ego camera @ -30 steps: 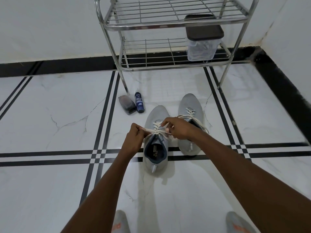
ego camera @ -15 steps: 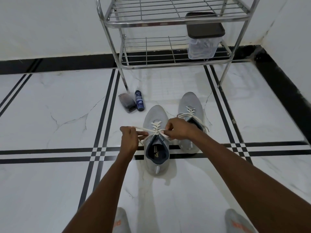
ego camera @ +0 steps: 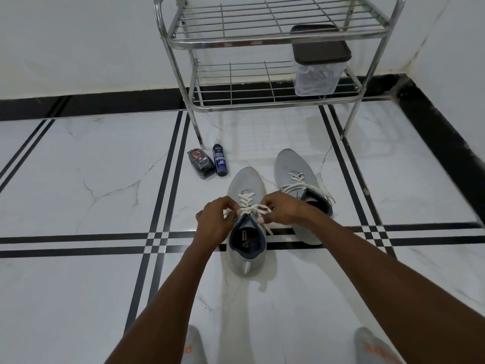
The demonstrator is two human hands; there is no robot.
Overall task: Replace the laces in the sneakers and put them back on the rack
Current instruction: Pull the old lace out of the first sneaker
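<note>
Two grey sneakers stand on the white floor, toes pointing away from me. The nearer left sneaker (ego camera: 245, 185) carries a white lace (ego camera: 246, 203) crossed up its front. My left hand (ego camera: 216, 222) pinches one lace end at the shoe's left side. My right hand (ego camera: 284, 208) pinches the other end at the right side, both just above the shoe's opening. The right sneaker (ego camera: 294, 166) sits behind my right hand, its white lace loose and trailing to the right. The metal rack (ego camera: 275, 38) stands beyond the shoes against the wall.
A clear tub with a dark lid (ego camera: 319, 67) sits on the rack's lower shelf. A dark polish container (ego camera: 200, 164) and a blue spray can (ego camera: 220, 164) lie on the floor by the rack's left leg. My feet in grey socks (ego camera: 193, 348) show at the bottom edge.
My left hand had drawn the lace end out to the left; now it has come back in beside the shoe. Both hands sit closer together over the tongue.
</note>
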